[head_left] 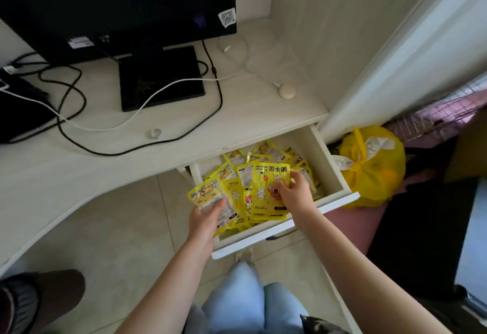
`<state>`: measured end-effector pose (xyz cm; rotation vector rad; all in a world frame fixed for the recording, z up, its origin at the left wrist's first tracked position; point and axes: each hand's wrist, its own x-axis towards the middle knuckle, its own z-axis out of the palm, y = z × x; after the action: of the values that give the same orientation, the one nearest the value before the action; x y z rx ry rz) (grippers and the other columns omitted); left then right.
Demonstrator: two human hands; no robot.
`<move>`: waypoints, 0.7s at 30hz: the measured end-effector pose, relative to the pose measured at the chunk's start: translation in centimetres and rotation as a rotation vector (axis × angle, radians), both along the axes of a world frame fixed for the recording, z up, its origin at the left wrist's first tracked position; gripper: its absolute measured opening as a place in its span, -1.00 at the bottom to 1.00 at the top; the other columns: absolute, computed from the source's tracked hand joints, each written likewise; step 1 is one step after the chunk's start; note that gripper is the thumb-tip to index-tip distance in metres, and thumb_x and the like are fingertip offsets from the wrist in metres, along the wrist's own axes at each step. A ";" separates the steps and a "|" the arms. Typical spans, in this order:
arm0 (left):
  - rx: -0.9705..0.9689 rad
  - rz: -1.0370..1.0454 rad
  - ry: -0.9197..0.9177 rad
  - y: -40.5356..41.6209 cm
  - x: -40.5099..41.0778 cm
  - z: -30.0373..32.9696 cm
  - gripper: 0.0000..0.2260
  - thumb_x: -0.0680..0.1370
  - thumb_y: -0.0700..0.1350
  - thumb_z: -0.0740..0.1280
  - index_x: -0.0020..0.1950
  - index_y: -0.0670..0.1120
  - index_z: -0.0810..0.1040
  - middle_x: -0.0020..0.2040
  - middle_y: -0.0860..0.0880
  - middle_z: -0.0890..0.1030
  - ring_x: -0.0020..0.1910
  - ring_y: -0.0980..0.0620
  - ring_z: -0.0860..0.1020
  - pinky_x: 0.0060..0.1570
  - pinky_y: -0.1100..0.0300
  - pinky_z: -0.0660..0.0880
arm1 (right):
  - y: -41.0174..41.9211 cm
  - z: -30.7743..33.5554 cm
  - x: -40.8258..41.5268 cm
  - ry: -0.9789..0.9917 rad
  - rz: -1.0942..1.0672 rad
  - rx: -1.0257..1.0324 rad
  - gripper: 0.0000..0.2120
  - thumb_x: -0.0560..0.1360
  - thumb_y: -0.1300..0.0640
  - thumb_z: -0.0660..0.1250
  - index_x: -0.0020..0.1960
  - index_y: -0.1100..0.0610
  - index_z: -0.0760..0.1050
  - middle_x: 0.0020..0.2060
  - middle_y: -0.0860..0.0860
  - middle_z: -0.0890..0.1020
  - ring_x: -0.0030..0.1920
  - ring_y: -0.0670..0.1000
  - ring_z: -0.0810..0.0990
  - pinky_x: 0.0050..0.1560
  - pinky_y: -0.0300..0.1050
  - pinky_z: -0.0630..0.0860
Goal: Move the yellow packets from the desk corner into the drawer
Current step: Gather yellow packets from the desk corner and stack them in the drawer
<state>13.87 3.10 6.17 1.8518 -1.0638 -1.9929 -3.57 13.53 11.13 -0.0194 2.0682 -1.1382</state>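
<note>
Two hands are down in the open drawer [332, 160] under the counter [79, 165] — the left hand [208, 215] has its grip closed on a fanned handful of yellow packets [210, 196] at the drawer's near left, and the right hand [291, 191] is pinching another stack of packets [266, 189] just beside it. More loose packets [268, 150] are piled further back in the drawer, while the counter above carries a monitor [118, 4] and tangled cables [73, 91] — and a yellow bag [374, 170] sits on the floor to the right.
</note>
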 end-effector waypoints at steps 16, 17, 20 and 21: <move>0.030 -0.189 -0.349 2.0 -2.9 -5.5 -0.77 0.53 -0.24 0.33 0.19 -0.15 0.52 0.13 -0.16 0.61 -0.07 -0.10 0.59 -0.08 0.07 0.56 | -1.1 -6.9 -7.0 -0.014 0.554 0.367 -0.55 0.55 0.25 0.24 0.41 0.14 0.25 0.11 0.11 0.54 0.04 0.14 0.62 -0.02 0.04 0.61; -0.008 -0.235 -0.391 2.2 -2.9 -5.3 -0.70 0.52 -0.27 0.32 0.25 -0.19 0.49 0.17 -0.16 0.59 -0.08 -0.08 0.58 -0.15 0.12 0.54 | -0.6 -7.1 -7.5 0.004 0.607 0.411 -0.53 0.54 0.26 0.23 0.42 0.14 0.24 0.14 0.14 0.54 0.04 0.14 0.60 -0.09 0.00 0.60; -0.056 -0.348 -0.461 3.0 -3.1 -4.6 -0.58 0.51 -0.30 0.33 0.38 -0.20 0.41 0.29 -0.12 0.52 0.17 -0.12 0.55 0.08 0.10 0.50 | 0.8 -7.5 -9.0 0.003 0.647 0.465 -0.44 0.54 0.26 0.27 0.48 0.13 0.16 0.22 0.16 0.52 -0.09 0.06 0.54 -0.37 -0.20 0.46; -0.071 -0.369 -0.475 3.2 -3.3 -4.3 -0.57 0.52 -0.30 0.32 0.39 -0.20 0.40 0.25 -0.08 0.51 0.22 -0.14 0.52 0.10 0.11 0.46 | 1.2 -7.4 -9.4 0.007 0.646 0.473 -0.44 0.54 0.23 0.29 0.48 0.13 0.17 0.23 0.15 0.52 -0.11 0.04 0.52 -0.33 -0.21 0.46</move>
<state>10.57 6.31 1.87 2.2889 -1.6885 -1.6811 -13.02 14.71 3.73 -0.4274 2.0593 -0.2540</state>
